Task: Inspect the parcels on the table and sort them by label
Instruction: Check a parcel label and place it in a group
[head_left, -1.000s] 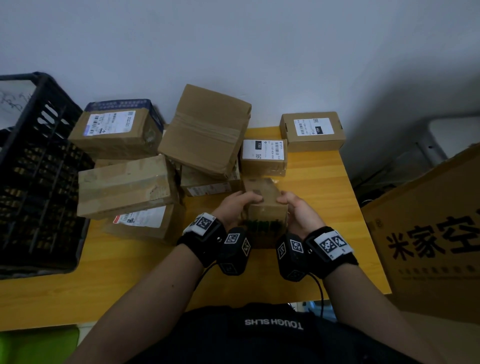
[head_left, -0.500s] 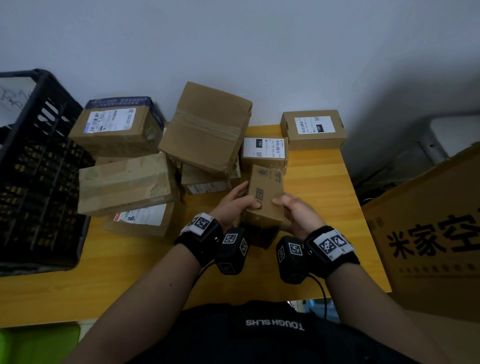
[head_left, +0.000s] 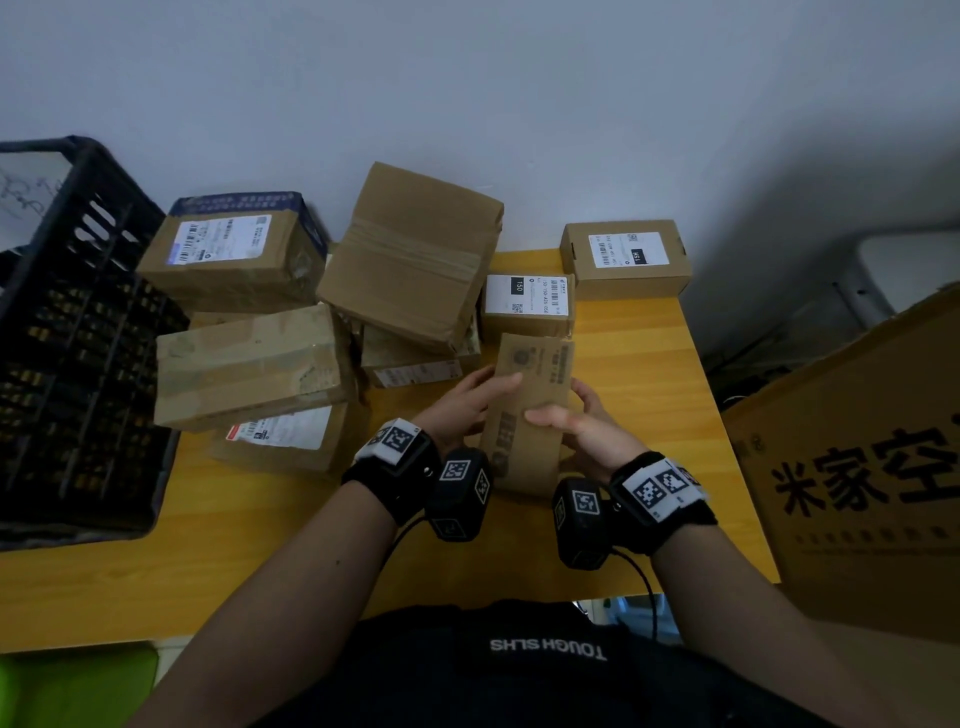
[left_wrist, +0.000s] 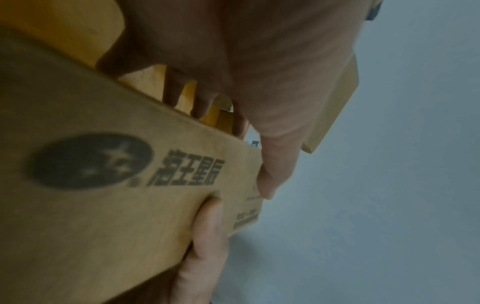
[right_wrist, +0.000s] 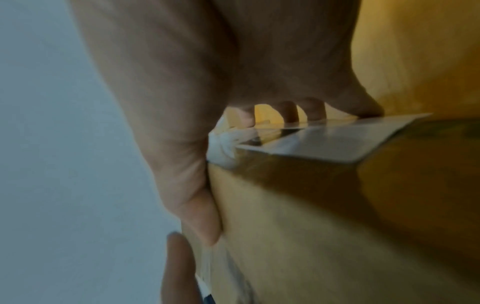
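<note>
Both hands hold a small brown printed parcel (head_left: 530, 410) above the yellow table (head_left: 639, 364), its long printed face turned up toward me. My left hand (head_left: 467, 402) grips its left side, thumb on top, and the logo face (left_wrist: 103, 185) fills the left wrist view. My right hand (head_left: 576, 423) grips the right side, thumb (head_left: 545, 415) across the top face. In the right wrist view the parcel (right_wrist: 324, 216) shows a taped edge, with fingers curled behind it. Whether the parcel carries a shipping label is hidden.
A heap of brown parcels (head_left: 415, 254) lies at the table's back left. Two labelled small boxes (head_left: 530, 304) (head_left: 626, 254) sit at the back right. A black crate (head_left: 72, 338) stands at the left. A large printed carton (head_left: 857, 467) stands off the table's right edge.
The parcel has been turned over in both hands: its end faced up a second ago, now its long printed face is up and it is lifted nearer to me.
</note>
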